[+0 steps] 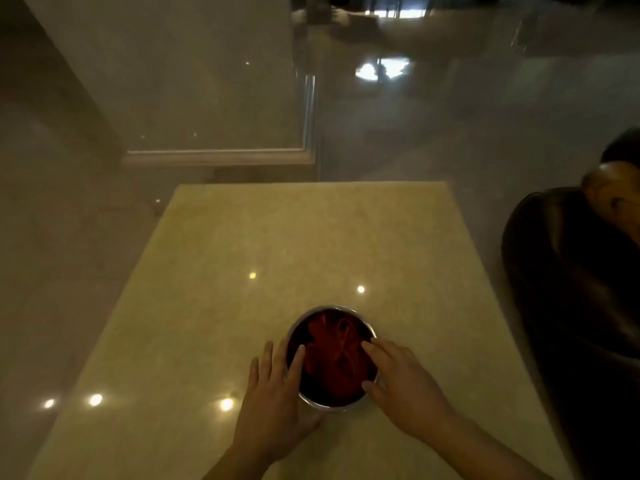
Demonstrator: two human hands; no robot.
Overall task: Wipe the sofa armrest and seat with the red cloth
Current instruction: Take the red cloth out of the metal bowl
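A red cloth [332,355] lies bunched inside a round metal bowl [304,320] on a pale stone table [277,244]. My left hand [273,396] rests against the bowl's left side with fingers spread, the forefinger over the rim. My right hand [401,379] lies on the bowl's right rim, fingertips touching the cloth. Neither hand is closed around the cloth. The dark leather sofa [571,289] stands at the right, its armrest beside the table.
A glossy tiled floor [433,133] surrounds the table. A glass-fronted cabinet or panel [214,98] stands beyond the table's far edge on the left. A brown cushion [616,199] lies on the sofa at the right edge.
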